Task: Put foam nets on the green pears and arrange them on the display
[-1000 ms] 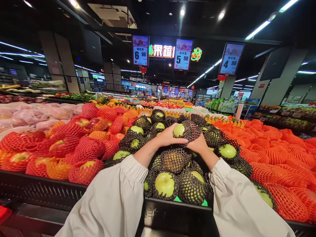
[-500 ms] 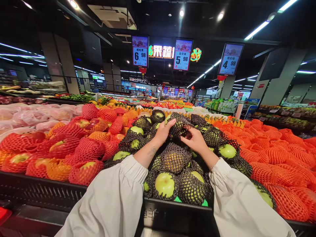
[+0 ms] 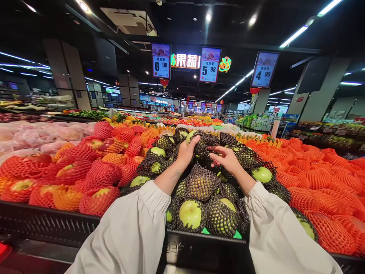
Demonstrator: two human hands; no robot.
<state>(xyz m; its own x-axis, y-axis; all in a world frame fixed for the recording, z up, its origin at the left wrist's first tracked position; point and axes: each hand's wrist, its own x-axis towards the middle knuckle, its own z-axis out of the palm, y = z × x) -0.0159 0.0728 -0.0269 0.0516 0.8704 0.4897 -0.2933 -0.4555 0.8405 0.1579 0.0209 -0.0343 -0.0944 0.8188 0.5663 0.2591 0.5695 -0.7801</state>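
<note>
My left hand (image 3: 186, 151) is closed around a green apple in a black foam net (image 3: 203, 144), held above the middle of the pile. Its thumb lies along the top of the apple, and the other fingers are hidden. My right hand (image 3: 225, 158) is just to the right of that apple, fingers apart and bent toward the net. Whether its fingertips touch the net, I cannot tell. Below the hands, another netted apple (image 3: 203, 182) lies on the heap, and a bare-faced green apple (image 3: 190, 214) sits near the front of the black bin (image 3: 205, 238).
Apples in red and orange nets (image 3: 102, 175) fill the bin on the left. Fruit in bright orange nets (image 3: 325, 190) is heaped on the right. Pink wrapped fruit (image 3: 42, 135) lies far left. Price screens (image 3: 210, 64) hang overhead.
My right hand's fingers have moved off the netted apple a little and straightened. My left hand keeps its hold, with the apple slightly turned and shifted left.
</note>
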